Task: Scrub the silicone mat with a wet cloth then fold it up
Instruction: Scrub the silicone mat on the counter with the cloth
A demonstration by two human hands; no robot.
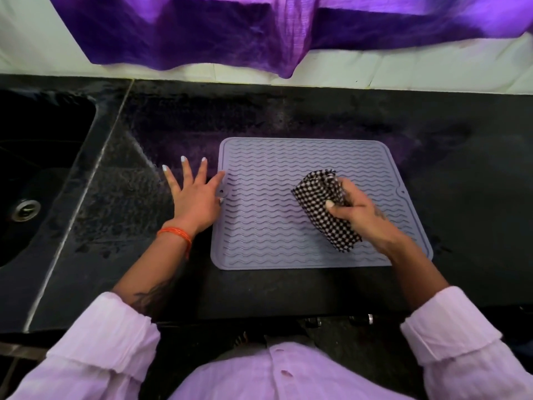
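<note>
A grey-lilac silicone mat (274,226) with wavy ridges lies flat on the black counter (259,290). My right hand (362,215) grips a bunched black-and-white checked cloth (320,203) and holds it down on the right half of the mat. My left hand (193,194) lies flat on the counter with its fingers spread. Its index finger and thumb touch the mat's left edge, near a small hole in the mat.
A black sink (34,174) with a metal drain (26,209) sits at the left. A purple cloth (230,30) hangs over the white tiled wall behind. The counter around the mat looks wet.
</note>
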